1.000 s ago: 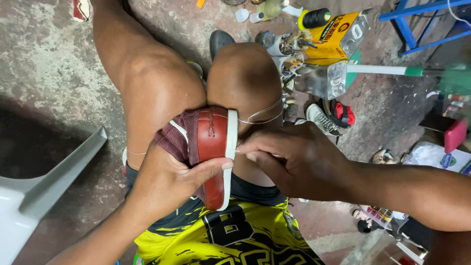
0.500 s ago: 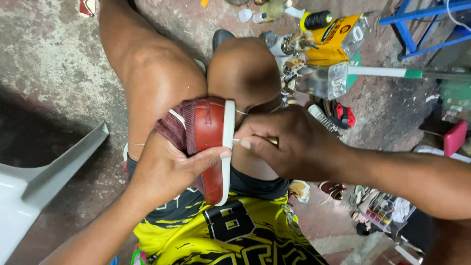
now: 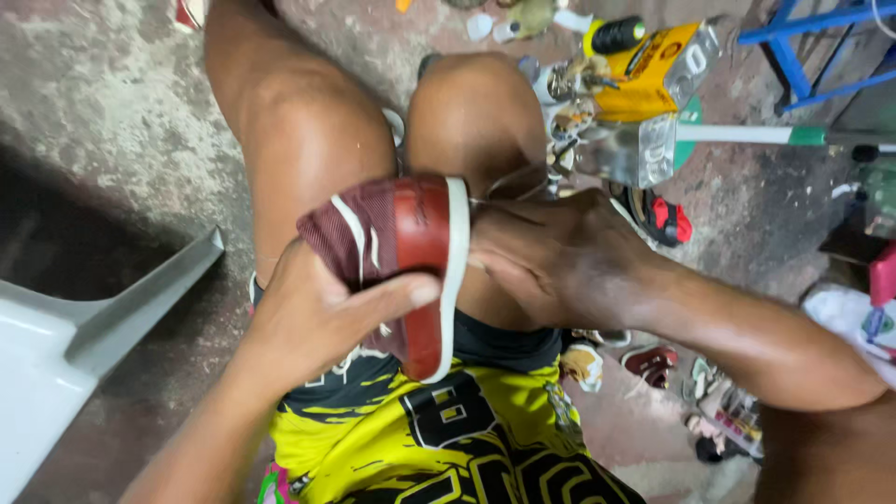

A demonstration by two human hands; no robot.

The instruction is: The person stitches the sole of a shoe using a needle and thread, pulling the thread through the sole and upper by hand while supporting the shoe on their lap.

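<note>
A maroon shoe (image 3: pixel 392 233) with a red sole and a white rim rests between my knees, sole turned up toward me. My left hand (image 3: pixel 322 313) grips it from below, thumb pressed across the red sole. Against the white rim on the right side sits my right hand (image 3: pixel 551 257), fingers pinched together on something too small to make out; a thin pale thread (image 3: pixel 509 182) loops away from the rim toward my right knee. Yellow and black shorts (image 3: pixel 448 439) cover my lap.
A white plastic chair (image 3: pixel 84 336) stands at the left. On the concrete floor ahead lie a yellow box (image 3: pixel 653 70), small bottles, a clear plastic container (image 3: pixel 639 149) and a red and black shoe (image 3: pixel 663 219). A blue metal frame (image 3: pixel 812 37) is at the top right.
The shoe has tilted and shifted slightly, showing more of its maroon upper. My right hand has stayed at the white rim, and the thread loop has drawn shorter.
</note>
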